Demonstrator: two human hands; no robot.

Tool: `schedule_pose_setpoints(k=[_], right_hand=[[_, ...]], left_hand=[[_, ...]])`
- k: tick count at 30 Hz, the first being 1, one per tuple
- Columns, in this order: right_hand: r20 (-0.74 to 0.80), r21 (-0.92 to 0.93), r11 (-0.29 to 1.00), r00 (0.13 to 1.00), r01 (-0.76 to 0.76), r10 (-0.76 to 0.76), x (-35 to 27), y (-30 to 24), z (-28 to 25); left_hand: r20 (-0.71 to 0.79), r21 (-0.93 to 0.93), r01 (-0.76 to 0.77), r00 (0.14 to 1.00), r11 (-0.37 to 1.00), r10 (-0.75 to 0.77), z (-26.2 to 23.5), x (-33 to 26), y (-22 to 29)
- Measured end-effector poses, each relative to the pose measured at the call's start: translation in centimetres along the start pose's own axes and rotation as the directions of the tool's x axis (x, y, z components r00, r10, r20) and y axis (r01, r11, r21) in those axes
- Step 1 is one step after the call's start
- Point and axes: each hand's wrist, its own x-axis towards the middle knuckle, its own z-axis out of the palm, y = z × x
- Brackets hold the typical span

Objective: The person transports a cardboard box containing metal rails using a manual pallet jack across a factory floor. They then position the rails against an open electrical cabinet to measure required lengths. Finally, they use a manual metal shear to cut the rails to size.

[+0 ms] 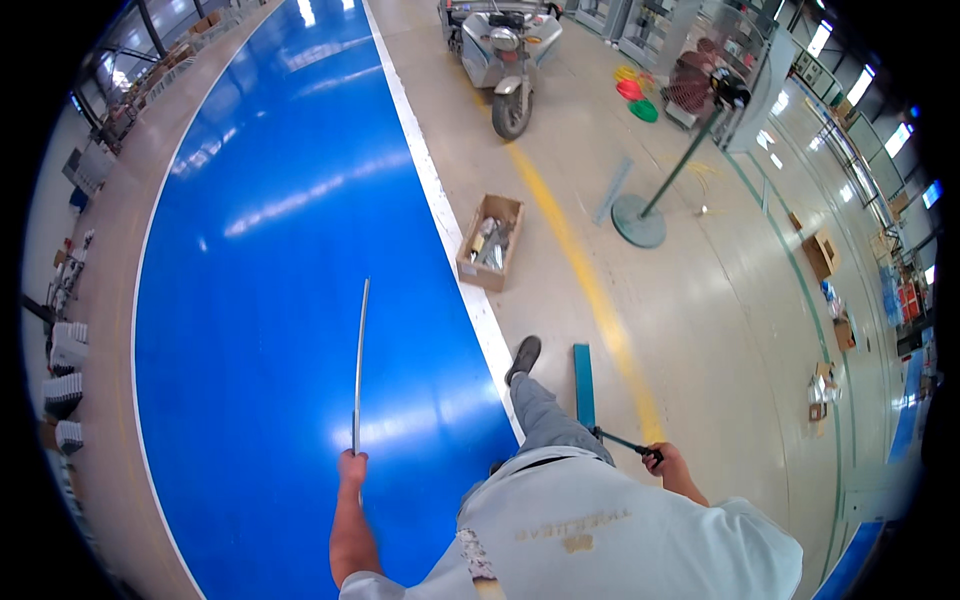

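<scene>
- Nearest the camera, a pale grey shirt (600, 520) is seen from above, filling the lower middle of the view, with grey trousers (545, 415) and a dark shoe (523, 357) stepping forward onto the white line (440, 210) that edges the blue floor (270, 250).
- At the lower left, the left hand (352, 467) is closed in a fist around the near end of a long thin metal rod (360, 365).
- From that fist the rod is carried forward and slightly to the right, above the blue floor, its far end well short of the cardboard box.
- At the right of the body, the right hand (668, 460) is closed around the black handle of a slim dark tool (622, 440); how tightly the fingers are wrapped cannot be told at this size.
- That tool is pointed toward a flat teal bar (583, 385) lying on the pale floor just beside the trouser leg.
- An open cardboard box (490, 242) of small metal parts is set just beside the white line, ahead of the shoe.
- A yellow line (580, 265) is painted along the pale floor to the right of the box.
- Farther off, a green stand with a round base (640, 220) and a grey three-wheeled vehicle (505, 50) are seen.
</scene>
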Motion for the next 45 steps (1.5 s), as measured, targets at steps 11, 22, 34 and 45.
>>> schedule_pose_setpoints(k=[11, 22, 34, 45], right_hand=[[0.002, -0.143, 0.988, 0.998, -0.061, 0.061, 0.1, -18.0, 31.6], [-0.032, -0.202, 0.979, 0.999, 0.032, -0.039, -4.5, -28.5, 57.5], [0.051, -0.152, 0.988, 0.999, 0.027, -0.019, -0.6, -38.0, 87.7], [-0.058, -0.236, 0.97, 0.997, -0.062, 0.049, 3.3, -49.2, 115.2]], left_hand=[[0.064, -0.285, 0.366, 0.929, 0.886, -0.364, 5.6, 13.4, 11.5], [0.244, -0.207, 0.389, 0.909, 0.898, -0.337, 4.4, 41.4, 26.9], [0.208, -0.372, 0.308, 0.947, 0.876, -0.245, -8.5, 68.7, 53.1], [0.083, -0.286, 0.366, 0.93, 0.886, -0.357, -14.8, 85.1, 69.1]])
